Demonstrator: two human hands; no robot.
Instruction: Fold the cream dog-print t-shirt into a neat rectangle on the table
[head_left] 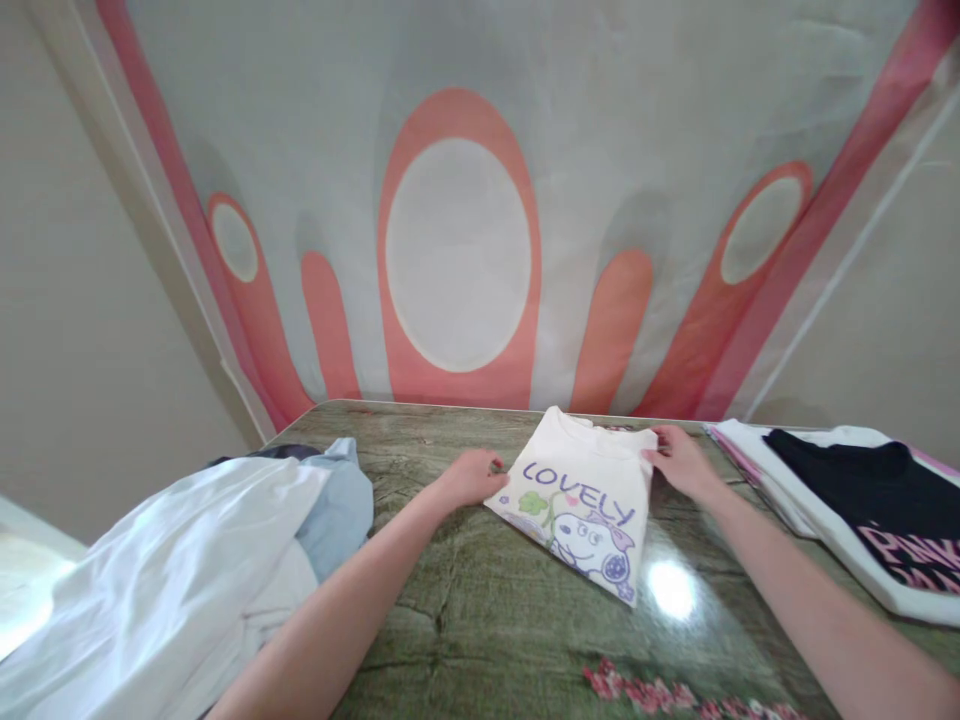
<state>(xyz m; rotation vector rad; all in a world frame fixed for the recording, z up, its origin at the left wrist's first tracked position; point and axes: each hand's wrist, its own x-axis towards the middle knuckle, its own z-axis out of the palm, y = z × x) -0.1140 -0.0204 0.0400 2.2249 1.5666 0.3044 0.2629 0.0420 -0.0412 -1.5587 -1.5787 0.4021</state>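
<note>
A white T-shirt [574, 500] with the word LOVELY and a cartoon dog lies folded into a neat, slightly turned rectangle, its neckline toward the back of the table. At its left edge, my left hand [474, 478] has its fingers curled in and pinched at the fabric. Up by the right shoulder corner, my right hand [679, 460] pinches the shirt between thumb and fingers. The shirt rests on the table, mostly flat.
The table [450, 620] has a wood-grain top with pink printed flowers. Unfolded white and light-blue clothes [210, 540] are heaped at the left. Folded shirts, a black one [877, 490] on top, are stacked at the right. A patterned backdrop [457, 390] hangs behind.
</note>
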